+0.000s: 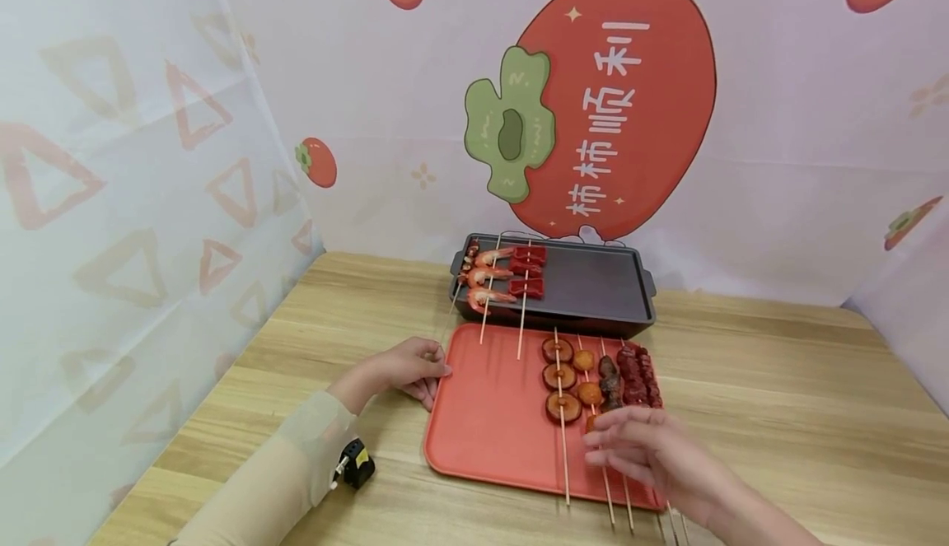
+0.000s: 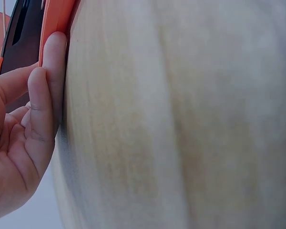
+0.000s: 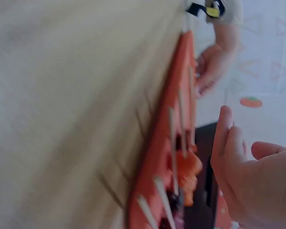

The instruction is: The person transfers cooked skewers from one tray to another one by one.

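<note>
My left hand (image 1: pixel 409 367) pinches the left rim of a red tray (image 1: pixel 489 427); in the left wrist view, fingers lie under the tray's edge (image 2: pixel 57 16). Over the tray's right part hovers my right hand (image 1: pixel 652 451), fingers loosely extended and nothing in its grasp. Below and beside it lie a skewer of round brown slices (image 1: pixel 559 376), one of orange balls (image 1: pixel 589 394), one of dark meat (image 1: pixel 610 381) and skewers of red meat (image 1: pixel 633 373). Their sticks (image 3: pixel 174 143) stick out over the tray's near edge. My right hand hides part of these skewers.
Behind the tray stands a dark grill pan (image 1: pixel 593 282). On its left side lie a shrimp skewer (image 1: pixel 489 276), a skewer of red pieces (image 1: pixel 526 270) and a small brown skewer (image 1: pixel 469 262), sticks overhanging the tray. A printed cloth (image 1: pixel 385 118) backs the wooden table (image 1: pixel 778 414).
</note>
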`<act>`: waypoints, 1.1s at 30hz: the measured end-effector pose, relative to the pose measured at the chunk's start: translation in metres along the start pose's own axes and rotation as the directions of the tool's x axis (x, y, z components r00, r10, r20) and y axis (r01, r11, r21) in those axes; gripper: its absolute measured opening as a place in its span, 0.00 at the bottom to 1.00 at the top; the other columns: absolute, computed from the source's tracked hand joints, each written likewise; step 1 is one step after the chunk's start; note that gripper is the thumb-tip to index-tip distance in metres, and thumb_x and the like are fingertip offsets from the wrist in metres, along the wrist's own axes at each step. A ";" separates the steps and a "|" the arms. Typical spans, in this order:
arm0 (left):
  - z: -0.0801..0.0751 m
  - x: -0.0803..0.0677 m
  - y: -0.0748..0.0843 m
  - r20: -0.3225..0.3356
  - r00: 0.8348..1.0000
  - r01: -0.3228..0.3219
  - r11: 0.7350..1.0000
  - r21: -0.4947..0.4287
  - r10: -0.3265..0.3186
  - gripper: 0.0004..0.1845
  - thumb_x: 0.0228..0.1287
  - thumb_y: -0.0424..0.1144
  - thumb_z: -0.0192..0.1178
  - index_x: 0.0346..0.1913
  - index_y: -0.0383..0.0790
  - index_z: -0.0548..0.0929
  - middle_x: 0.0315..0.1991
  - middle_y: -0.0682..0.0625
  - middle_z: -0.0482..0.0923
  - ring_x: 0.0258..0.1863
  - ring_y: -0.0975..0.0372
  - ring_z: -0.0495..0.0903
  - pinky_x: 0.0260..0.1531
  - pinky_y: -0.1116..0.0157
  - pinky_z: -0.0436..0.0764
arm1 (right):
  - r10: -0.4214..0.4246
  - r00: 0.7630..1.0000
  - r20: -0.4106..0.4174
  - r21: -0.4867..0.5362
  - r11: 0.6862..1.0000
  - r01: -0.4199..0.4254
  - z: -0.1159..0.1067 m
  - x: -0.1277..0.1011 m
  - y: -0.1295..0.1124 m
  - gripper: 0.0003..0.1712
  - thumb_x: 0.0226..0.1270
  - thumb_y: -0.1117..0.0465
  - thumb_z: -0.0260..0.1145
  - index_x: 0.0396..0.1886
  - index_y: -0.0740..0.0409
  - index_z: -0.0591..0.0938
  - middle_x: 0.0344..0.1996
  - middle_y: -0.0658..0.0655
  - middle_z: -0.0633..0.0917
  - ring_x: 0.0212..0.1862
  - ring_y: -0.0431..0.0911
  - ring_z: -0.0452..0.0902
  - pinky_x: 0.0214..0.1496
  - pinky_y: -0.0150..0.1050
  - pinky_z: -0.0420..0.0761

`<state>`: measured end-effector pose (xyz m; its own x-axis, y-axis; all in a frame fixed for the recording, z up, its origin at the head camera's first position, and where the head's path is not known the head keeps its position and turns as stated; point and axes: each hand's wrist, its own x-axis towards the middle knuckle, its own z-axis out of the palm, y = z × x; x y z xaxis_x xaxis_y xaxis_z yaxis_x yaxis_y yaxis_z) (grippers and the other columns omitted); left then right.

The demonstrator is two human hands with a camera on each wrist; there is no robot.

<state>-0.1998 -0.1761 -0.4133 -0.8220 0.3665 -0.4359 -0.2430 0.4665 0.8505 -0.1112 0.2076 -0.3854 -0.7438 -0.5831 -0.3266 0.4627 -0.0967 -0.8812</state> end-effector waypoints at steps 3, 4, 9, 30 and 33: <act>0.001 0.000 -0.001 0.004 1.000 -0.008 1.000 -0.002 0.008 0.08 0.75 0.35 0.54 0.36 0.36 0.71 0.17 0.48 0.78 0.14 0.63 0.82 0.15 0.73 0.77 | -0.099 0.994 0.036 -0.004 0.995 0.099 -0.015 -0.004 -0.012 0.17 0.80 0.64 0.48 0.47 0.50 0.84 0.45 0.50 0.89 0.49 0.43 0.87 0.55 0.32 0.83; 0.001 0.000 -0.001 0.003 1.000 -0.008 1.000 -0.002 0.008 0.08 0.75 0.35 0.54 0.36 0.36 0.71 0.17 0.48 0.78 0.14 0.63 0.82 0.15 0.73 0.77 | -0.137 0.990 0.035 -0.012 0.990 0.137 -0.021 -0.006 -0.016 0.18 0.80 0.64 0.47 0.47 0.50 0.84 0.45 0.50 0.89 0.49 0.43 0.87 0.55 0.32 0.83; 0.002 0.000 -0.001 0.000 1.000 -0.005 1.000 -0.005 0.005 0.08 0.74 0.35 0.54 0.36 0.36 0.70 0.16 0.47 0.78 0.14 0.63 0.82 0.15 0.73 0.77 | -0.239 0.970 -0.035 -0.057 0.970 0.237 -0.053 -0.016 -0.030 0.21 0.81 0.65 0.44 0.49 0.47 0.85 0.46 0.48 0.89 0.48 0.41 0.87 0.52 0.31 0.83; 0.000 0.001 0.000 -0.004 1.000 0.011 1.000 -0.007 -0.011 0.07 0.74 0.34 0.54 0.36 0.36 0.70 0.16 0.47 0.78 0.14 0.63 0.81 0.15 0.73 0.77 | -0.049 0.973 -0.227 -0.233 0.972 -0.006 -0.136 -0.019 -0.024 0.13 0.77 0.63 0.54 0.43 0.48 0.85 0.36 0.50 0.89 0.37 0.41 0.88 0.39 0.27 0.84; 0.000 0.002 0.000 -0.007 1.000 0.017 1.000 -0.006 -0.017 0.07 0.74 0.34 0.54 0.36 0.36 0.70 0.16 0.47 0.78 0.14 0.62 0.81 0.15 0.73 0.77 | -0.036 0.968 -0.246 -0.282 0.959 -0.036 -0.131 -0.015 -0.022 0.11 0.77 0.64 0.55 0.46 0.57 0.85 0.35 0.52 0.90 0.36 0.42 0.89 0.39 0.29 0.85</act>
<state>-0.2013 -0.1752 -0.4142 -0.8213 0.3531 -0.4481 -0.2600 0.4675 0.8449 -0.1731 0.3238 -0.4062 -0.8560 -0.3624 -0.3686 0.3342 0.1559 -0.9295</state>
